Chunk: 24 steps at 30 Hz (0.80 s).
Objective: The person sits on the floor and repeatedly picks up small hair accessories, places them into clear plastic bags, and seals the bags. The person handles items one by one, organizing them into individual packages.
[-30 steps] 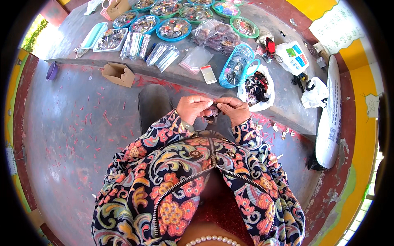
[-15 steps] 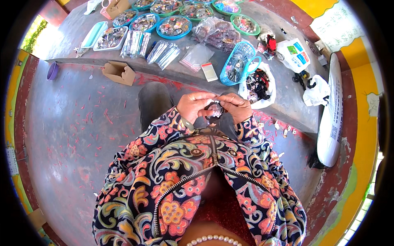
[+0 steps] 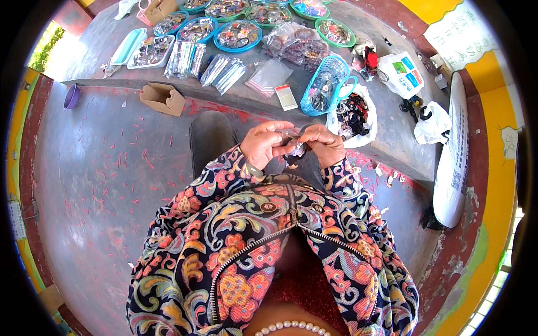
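Observation:
Over my lap, both hands meet at a small clear plastic bag [image 3: 295, 148] with dark and pale pinkish contents I cannot make out. My left hand [image 3: 263, 144] grips its left side between thumb and fingers, the index finger stretched along the top. My right hand [image 3: 323, 144] pinches the upper right edge, fingers curled in. Beyond my right hand stands a white bag [image 3: 367, 133] of black, red and pale small items. Next to it a blue plastic basket [image 3: 307, 99] holds more small packaged things.
On the raised grey ledge lie a small white-and-red flat scale-like device [image 3: 286, 98], clear bags [image 3: 268, 77], bundled sleeves [image 3: 223, 73] and several round trays, including a blue tray [image 3: 237, 49]. A cardboard box [image 3: 162, 99] and purple bowl [image 3: 72, 97] are on the floor at left.
My fingertips have moved slightly apart at the bag's top, and the left thumb has come up against it. The bag has shifted and turned a little between my hands.

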Motion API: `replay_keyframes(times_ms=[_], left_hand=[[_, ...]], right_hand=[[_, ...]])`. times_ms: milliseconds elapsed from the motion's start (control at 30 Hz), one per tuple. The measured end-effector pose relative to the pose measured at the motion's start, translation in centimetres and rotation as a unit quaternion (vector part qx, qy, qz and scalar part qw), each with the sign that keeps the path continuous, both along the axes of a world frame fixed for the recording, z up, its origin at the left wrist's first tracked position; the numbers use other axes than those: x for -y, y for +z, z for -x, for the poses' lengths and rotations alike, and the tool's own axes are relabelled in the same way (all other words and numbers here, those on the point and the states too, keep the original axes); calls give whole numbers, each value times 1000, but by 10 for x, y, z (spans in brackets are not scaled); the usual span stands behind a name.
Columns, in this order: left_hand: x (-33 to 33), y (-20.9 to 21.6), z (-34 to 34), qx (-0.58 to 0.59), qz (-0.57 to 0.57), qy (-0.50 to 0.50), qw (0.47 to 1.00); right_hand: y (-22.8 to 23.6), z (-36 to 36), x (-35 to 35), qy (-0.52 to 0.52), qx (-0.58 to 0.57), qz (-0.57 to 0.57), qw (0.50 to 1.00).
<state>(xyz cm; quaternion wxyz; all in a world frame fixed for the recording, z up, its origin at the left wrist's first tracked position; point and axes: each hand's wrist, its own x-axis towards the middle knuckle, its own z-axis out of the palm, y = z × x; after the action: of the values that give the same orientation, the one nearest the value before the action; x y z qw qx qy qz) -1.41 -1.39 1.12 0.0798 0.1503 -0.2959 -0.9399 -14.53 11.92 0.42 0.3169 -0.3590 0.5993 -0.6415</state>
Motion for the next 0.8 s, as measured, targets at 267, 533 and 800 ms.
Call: replay_keyframes(times_ms=[267, 533, 800], left_hand=[[-9, -1, 5, 102, 60, 33, 992], [-8, -2, 5, 151, 85, 76, 982], [-13, 4, 7, 117, 175, 73, 975]], right_hand=[[-2, -1, 1, 16, -35, 26, 999], [3, 7, 2, -20, 60, -29, 998], [-6, -2, 8, -5, 130, -65, 989]])
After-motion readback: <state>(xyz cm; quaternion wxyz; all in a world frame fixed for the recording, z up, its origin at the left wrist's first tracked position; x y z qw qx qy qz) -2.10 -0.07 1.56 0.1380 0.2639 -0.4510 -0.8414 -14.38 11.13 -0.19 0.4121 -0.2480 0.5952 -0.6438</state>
